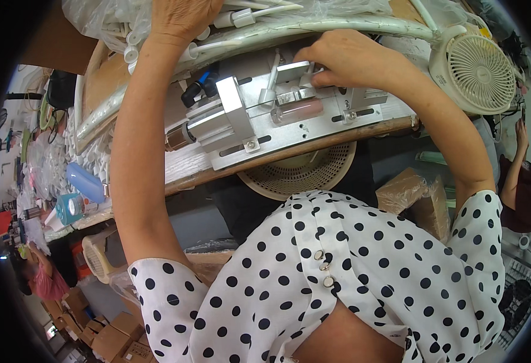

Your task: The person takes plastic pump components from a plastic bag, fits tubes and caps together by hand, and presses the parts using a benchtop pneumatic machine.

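My left hand (pixel 183 15) reaches to the far edge of the bench, among white plastic tubes with wide caps (pixel 241 18). Its fingers run out of the picture at the top, so their grip is hidden. My right hand (pixel 353 59) is over a metal clamping fixture (pixel 235 112), thumb and forefinger bent together around a small whitish plastic part (pixel 306 78). To the left of those fingers, a white tube with a square end (pixel 270 85) stands tilted in the fixture. A clear pinkish cylinder (pixel 298 112) lies along its front.
A small white fan (pixel 480 69) stands at the right. A plastic-wrapped curved rail (pixel 314 27) runs behind the fixture. Below the wooden bench edge (pixel 374 129) sits a beige perforated basket (pixel 301 175). Blue bottle (pixel 85 181) and cardboard boxes (pixel 117 336) are at left; other people work farther off.
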The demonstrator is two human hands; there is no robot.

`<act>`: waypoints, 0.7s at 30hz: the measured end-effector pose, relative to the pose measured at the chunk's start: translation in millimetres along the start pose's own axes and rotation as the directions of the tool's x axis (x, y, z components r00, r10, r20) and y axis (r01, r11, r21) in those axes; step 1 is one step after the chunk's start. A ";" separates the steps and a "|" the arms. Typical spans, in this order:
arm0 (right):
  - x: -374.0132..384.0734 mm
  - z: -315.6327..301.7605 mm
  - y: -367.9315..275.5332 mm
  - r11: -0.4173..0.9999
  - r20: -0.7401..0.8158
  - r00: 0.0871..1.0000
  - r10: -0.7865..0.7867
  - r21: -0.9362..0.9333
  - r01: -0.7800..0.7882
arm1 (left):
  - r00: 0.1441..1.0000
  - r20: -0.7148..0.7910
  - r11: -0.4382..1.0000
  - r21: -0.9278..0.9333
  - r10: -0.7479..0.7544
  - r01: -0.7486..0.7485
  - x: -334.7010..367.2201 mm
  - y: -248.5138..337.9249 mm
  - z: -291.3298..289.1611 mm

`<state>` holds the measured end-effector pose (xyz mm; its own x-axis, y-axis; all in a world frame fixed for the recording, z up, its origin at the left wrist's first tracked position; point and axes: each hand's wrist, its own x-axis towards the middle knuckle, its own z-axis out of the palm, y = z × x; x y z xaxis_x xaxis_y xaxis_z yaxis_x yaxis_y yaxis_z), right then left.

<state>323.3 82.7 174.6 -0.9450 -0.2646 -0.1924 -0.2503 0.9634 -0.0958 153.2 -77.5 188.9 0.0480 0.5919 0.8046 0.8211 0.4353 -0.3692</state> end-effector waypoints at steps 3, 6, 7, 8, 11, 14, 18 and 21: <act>-0.6 3.7 3.3 0.999 0.034 0.999 0.015 -0.045 -0.013 | 1.000 0.001 1.000 -0.013 0.005 -0.005 2.1 0.8 -2.4; 0.9 0.8 -3.2 0.996 0.069 0.997 0.044 -0.078 -0.039 | 1.000 -0.001 0.999 -0.034 0.008 -0.008 0.1 -0.5 -1.4; 0.9 1.6 -4.9 0.996 0.070 0.997 0.045 -0.077 -0.040 | 1.000 -0.006 0.999 -0.030 0.010 -0.010 0.2 -0.6 -1.2; 0.7 3.0 -6.6 0.990 0.030 0.999 0.025 -0.140 -0.021 | 1.000 -0.006 0.999 -0.032 0.009 -0.009 0.0 -0.3 -1.0; 1.5 11.3 -0.6 0.968 -0.065 0.998 -0.021 -0.249 0.004 | 1.000 -0.009 0.999 -0.043 0.002 -0.003 2.7 0.5 -1.0; -5.1 11.5 3.5 0.972 -0.219 0.974 -0.062 -0.236 0.009 | 0.999 -0.054 0.999 -0.043 0.002 -0.004 3.1 0.0 2.9; -42.5 -6.3 -19.0 0.994 -0.449 0.887 -0.105 -0.023 0.106 | 1.000 0.003 0.999 -0.051 -0.006 0.007 -1.8 -1.9 -2.1; -63.8 12.9 -37.8 0.921 -0.602 0.769 -0.215 0.137 0.365 | 1.000 0.005 0.999 -0.052 -0.005 0.006 0.3 -0.7 -3.4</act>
<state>395.8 62.7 177.8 -0.7996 -0.3850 0.4610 -0.5463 0.7851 -0.2919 154.6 -79.9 191.0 0.0408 0.5926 0.8044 0.8496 0.4031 -0.3401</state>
